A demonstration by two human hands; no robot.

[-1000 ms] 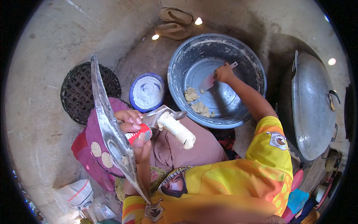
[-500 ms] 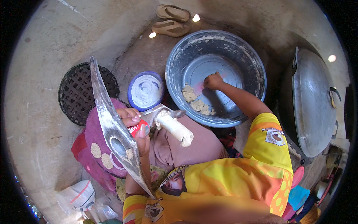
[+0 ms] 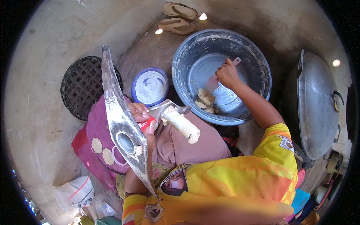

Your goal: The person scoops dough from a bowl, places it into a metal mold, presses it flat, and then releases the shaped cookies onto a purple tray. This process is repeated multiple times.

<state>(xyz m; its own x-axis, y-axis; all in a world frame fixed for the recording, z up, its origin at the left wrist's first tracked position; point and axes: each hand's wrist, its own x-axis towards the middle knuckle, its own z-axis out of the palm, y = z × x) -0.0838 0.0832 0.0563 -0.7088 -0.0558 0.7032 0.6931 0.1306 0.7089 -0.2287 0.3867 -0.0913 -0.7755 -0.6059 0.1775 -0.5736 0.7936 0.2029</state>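
My right hand (image 3: 227, 74) is closed round a scraper (image 3: 212, 83) with a pale pinkish blade, inside a big grey basin (image 3: 178, 62). Its blade touches or nearly touches a lump of beige dough (image 3: 206, 96) on the basin floor. My left hand (image 3: 139, 113) is wrapped round a red can (image 3: 149, 124) between two wooden pieces over my lap. The long piece (image 3: 122, 118), tapered and floury, has a round metal-lined hole. From the shorter piece (image 3: 162, 108) juts a pale cylinder (image 3: 182, 126) smeared with dough.
A blue-rimmed bowl of white flour (image 3: 150, 87) stands left of the basin. A dark woven basket (image 3: 85, 88) lies farther left. Two flat dough discs (image 3: 96, 145) rest on purple cloth (image 3: 98, 123). A large metal lid (image 3: 318, 107) leans at right; sandals (image 3: 178, 18) lie at the back.
My right hand has moved rightward with the scraper, whose handle end now shows. The dough is gathered into a more compact lump. My left hand still grips the red can.
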